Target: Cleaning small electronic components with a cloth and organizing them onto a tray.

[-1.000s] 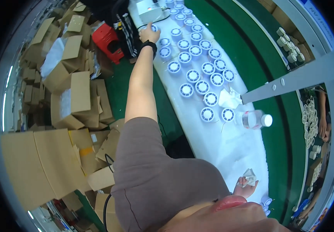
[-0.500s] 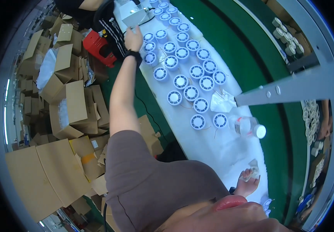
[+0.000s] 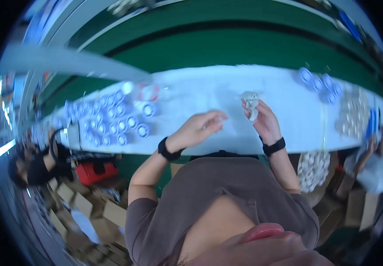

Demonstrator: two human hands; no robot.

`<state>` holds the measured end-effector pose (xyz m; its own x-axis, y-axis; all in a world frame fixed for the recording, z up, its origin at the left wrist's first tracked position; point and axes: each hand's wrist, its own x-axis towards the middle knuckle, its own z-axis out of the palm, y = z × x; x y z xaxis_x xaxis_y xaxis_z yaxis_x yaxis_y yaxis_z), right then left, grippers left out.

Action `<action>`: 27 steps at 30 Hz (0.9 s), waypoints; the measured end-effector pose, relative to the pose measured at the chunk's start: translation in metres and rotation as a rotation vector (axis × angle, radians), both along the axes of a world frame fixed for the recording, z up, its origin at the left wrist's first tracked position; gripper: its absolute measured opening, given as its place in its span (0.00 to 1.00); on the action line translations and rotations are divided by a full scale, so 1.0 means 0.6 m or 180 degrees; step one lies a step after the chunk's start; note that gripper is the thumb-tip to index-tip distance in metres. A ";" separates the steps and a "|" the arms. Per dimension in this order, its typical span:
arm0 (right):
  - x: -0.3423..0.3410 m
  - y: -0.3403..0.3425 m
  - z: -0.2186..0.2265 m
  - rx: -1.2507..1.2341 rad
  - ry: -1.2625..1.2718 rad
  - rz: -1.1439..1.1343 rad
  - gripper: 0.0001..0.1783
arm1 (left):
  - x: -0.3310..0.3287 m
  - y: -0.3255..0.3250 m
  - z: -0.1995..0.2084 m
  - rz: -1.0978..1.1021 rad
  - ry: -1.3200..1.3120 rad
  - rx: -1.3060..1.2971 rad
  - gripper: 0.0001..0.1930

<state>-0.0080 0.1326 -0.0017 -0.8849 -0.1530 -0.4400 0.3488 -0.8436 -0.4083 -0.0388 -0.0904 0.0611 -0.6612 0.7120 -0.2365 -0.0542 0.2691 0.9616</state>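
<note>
My right hand is raised over the white table sheet and holds a crumpled white cloth by the fingertips. My left hand hovers just left of it, fingers loosely apart, holding nothing. Both wrists wear black bands. Several round white caps with blue rims lie in rows on the sheet to the left, well away from my left hand. The picture is motion-blurred.
More round caps lie at the right end of the sheet. A green conveyor belt runs behind it. Cardboard boxes and a red object sit at lower left. Another person is at the right edge.
The view has swung round sharply. My left arm has pulled back from the far end of the cap rows to in front of me. My right hand has lifted the cloth.
</note>
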 end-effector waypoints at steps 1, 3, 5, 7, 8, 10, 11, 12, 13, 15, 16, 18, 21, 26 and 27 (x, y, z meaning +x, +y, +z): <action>0.018 0.035 0.002 0.0138 0.0140 -0.0017 0.15 | -0.016 0.055 -0.002 -0.0118 0.0092 -0.0024 0.12; 0.061 0.108 -0.006 0.0385 0.0048 -0.0584 0.14 | -0.057 0.166 -0.028 -0.0229 0.0349 -0.0087 0.13; 0.104 0.178 -0.015 0.0884 -0.0137 -0.1295 0.11 | -0.093 0.281 -0.057 -0.0259 0.0808 -0.0452 0.17; 0.149 0.233 -0.019 0.0836 -0.0132 -0.1536 0.11 | -0.116 0.384 -0.082 -0.0249 0.1531 -0.0970 0.24; 0.167 0.257 -0.020 0.0776 -0.0101 -0.1669 0.10 | -0.124 0.427 -0.107 -0.0203 0.1952 -0.1156 0.29; 0.192 0.288 -0.020 0.0699 -0.0051 -0.1799 0.09 | -0.138 0.497 -0.148 -0.0261 0.2484 -0.1338 0.31; 0.200 0.297 -0.019 0.0709 -0.0088 -0.1929 0.09 | -0.144 0.522 -0.170 -0.0306 0.2995 -0.1519 0.33; 0.205 0.305 -0.015 0.0727 -0.0109 -0.2051 0.09 | -0.151 0.540 -0.186 -0.0302 0.3009 -0.1512 0.33; 0.206 0.313 -0.014 0.0739 -0.0125 -0.2150 0.09 | -0.158 0.550 -0.202 -0.0242 0.2919 -0.1473 0.33; 0.210 0.339 -0.016 0.0777 -0.0054 -0.2212 0.09 | -0.155 0.575 -0.202 -0.0195 0.2729 -0.1378 0.33; 0.206 0.350 -0.016 0.0815 0.0023 -0.2230 0.09 | -0.153 0.575 -0.203 -0.0177 0.2731 -0.1397 0.33; 0.188 0.361 -0.016 0.0829 0.0115 -0.2166 0.10 | -0.146 0.551 -0.206 0.0133 0.2630 -0.1085 0.31; 0.140 0.351 0.007 0.3261 -0.0046 -0.2065 0.13 | -0.094 0.522 -0.174 0.0330 0.2516 -0.0726 0.29; 0.073 0.272 0.006 0.6511 0.2326 -0.1306 0.14 | -0.012 0.463 -0.134 0.0366 0.2510 0.0034 0.26; 0.063 0.259 0.014 0.6997 0.3163 -0.0950 0.14 | -0.004 0.450 -0.131 0.0312 0.2550 0.0205 0.26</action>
<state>0.0296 0.2881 0.0068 -0.7445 -0.1347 0.6539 -0.4080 0.8671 -0.2859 -0.0412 0.1798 -0.0172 -0.6725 0.6380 0.3749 0.6372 0.2416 0.7318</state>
